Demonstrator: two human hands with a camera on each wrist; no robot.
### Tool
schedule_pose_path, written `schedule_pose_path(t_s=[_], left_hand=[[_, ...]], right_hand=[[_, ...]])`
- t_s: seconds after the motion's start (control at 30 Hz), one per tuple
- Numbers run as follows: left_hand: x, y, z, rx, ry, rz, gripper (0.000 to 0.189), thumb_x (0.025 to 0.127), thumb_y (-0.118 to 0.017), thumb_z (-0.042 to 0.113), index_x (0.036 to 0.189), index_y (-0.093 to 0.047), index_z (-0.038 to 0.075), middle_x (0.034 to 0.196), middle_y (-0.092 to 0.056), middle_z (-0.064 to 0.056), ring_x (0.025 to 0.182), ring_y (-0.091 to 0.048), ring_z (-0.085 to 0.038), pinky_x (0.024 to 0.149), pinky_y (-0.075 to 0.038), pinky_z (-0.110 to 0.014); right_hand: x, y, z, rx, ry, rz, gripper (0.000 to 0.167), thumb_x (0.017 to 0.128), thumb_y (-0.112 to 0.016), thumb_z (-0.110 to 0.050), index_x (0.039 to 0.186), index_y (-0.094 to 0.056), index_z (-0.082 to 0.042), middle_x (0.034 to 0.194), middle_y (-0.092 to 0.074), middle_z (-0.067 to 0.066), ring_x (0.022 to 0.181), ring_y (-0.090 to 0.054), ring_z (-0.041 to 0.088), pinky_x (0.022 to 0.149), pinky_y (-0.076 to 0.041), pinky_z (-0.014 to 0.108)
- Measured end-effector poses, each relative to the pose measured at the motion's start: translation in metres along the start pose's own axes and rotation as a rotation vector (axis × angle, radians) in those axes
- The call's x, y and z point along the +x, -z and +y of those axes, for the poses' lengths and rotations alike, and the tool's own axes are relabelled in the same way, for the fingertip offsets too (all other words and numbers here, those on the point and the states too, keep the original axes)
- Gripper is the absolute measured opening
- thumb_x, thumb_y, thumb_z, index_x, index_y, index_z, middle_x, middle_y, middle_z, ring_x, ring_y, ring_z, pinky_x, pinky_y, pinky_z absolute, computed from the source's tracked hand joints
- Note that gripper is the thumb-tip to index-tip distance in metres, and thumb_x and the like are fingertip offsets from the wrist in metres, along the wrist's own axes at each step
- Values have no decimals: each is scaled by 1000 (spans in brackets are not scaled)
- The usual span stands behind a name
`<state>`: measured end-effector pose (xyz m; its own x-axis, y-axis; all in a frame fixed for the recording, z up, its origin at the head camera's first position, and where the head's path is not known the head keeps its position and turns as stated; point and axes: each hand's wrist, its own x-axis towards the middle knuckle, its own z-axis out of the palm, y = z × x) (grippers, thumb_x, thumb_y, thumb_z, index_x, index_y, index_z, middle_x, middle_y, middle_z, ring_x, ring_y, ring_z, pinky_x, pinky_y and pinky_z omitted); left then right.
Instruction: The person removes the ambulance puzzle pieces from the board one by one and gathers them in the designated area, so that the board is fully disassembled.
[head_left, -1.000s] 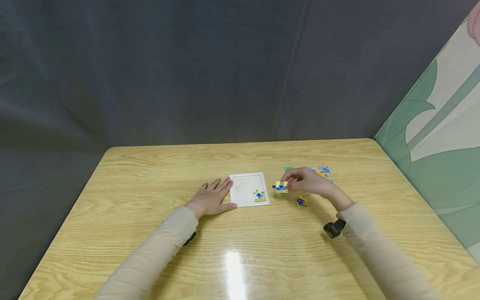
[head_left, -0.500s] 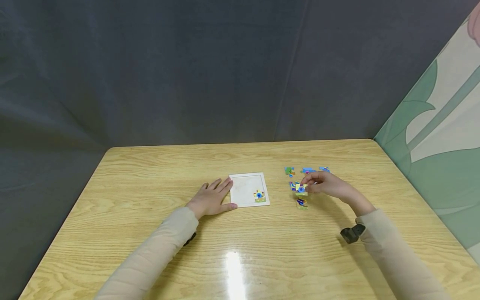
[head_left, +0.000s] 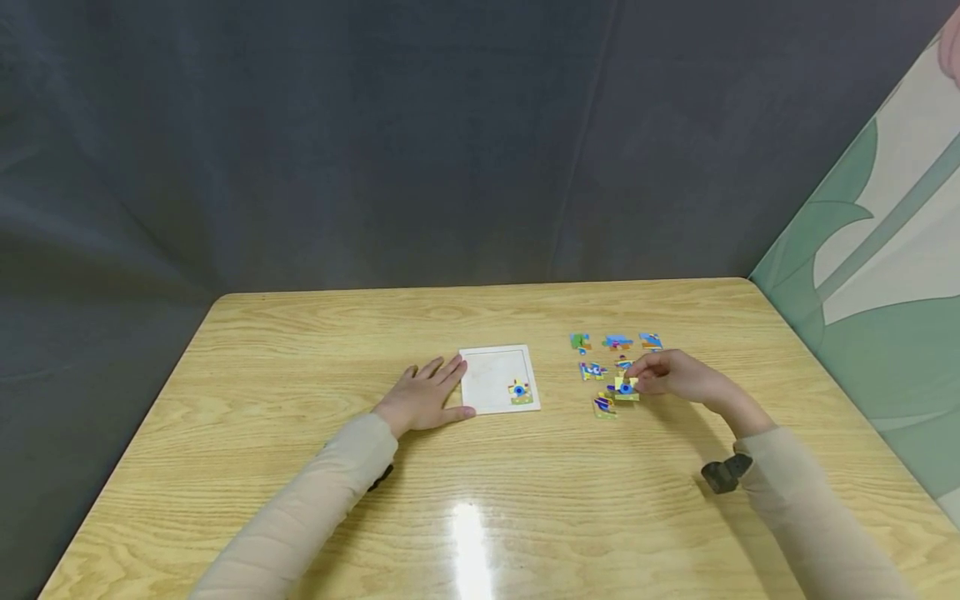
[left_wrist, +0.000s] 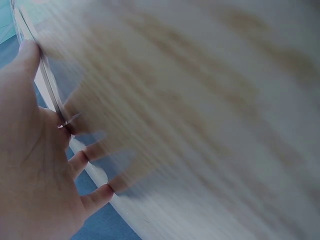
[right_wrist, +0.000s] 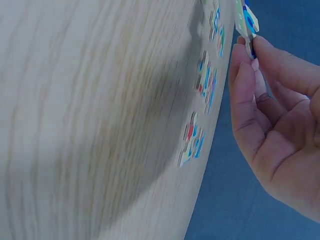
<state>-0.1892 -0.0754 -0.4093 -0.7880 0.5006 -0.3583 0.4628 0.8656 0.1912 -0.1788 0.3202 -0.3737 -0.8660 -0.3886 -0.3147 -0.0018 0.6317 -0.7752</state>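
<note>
My left hand [head_left: 422,398] lies with spread fingers at the left edge of a square white puzzle tray [head_left: 487,380], fingertips and thumb touching its rim. One puzzle piece [head_left: 520,392] with a blue round mark sits in the tray's lower right corner. To the right, my right hand [head_left: 678,379] pinches a yellow and green puzzle piece [head_left: 626,388] with a blue circle between thumb and fingers. In the right wrist view this held puzzle piece [right_wrist: 247,19] is raised off the table, partly cut off by the frame's top.
Several loose puzzle pieces lie right of the tray, among them a green one [head_left: 580,342], a blue one [head_left: 617,342], a blue and white one [head_left: 592,372] and a yellow one [head_left: 603,406]. The wooden table [head_left: 315,350] meets a dark curtain [head_left: 390,150] behind.
My right hand has moved to the right with the pinched puzzle piece, away from the tray, uncovering loose pieces behind it. The left hand has stayed in place.
</note>
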Motion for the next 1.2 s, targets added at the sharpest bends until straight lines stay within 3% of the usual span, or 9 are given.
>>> schedule_pose_path(t_s=[0.3, 0.7, 0.97, 1.2], left_hand=[[0, 0, 0, -11, 2, 4, 80, 94, -35, 64, 156, -5, 23, 163, 0, 7, 151, -7, -24, 120, -12, -55], [-1, 1, 1, -18, -7, 1, 78, 95, -37, 62, 156, -7, 22, 163, -2, 5, 151, -8, -25, 120, -14, -56], [0, 0, 0, -9, 1, 0, 80, 94, -36, 64, 156, -6, 23, 163, -1, 7, 151, -8, -24, 120, -14, -55], [0, 1, 0, -15, 0, 0, 79, 94, -36, 64, 156, -6, 23, 163, -2, 7, 151, -8, -24, 120, -14, -55]], right_hand=[[-7, 7, 9, 26, -26, -6, 30, 91, -49, 9, 119, -51, 21, 101, -63, 8, 82, -57, -2, 78, -56, 21], [-11, 8, 15, 51, -61, -55, 34, 89, -53, 7, 120, -51, 22, 94, -62, -6, 79, -53, -2, 72, -51, 17], [-11, 8, 16, 12, -54, -68, 32, 91, -53, 3, 119, -53, 19, 97, -64, 1, 81, -56, -1, 73, -52, 19], [-10, 8, 17, 41, -81, -90, 32, 91, -53, 3, 118, -52, 20, 99, -64, 3, 80, -56, 0, 73, -52, 19]])
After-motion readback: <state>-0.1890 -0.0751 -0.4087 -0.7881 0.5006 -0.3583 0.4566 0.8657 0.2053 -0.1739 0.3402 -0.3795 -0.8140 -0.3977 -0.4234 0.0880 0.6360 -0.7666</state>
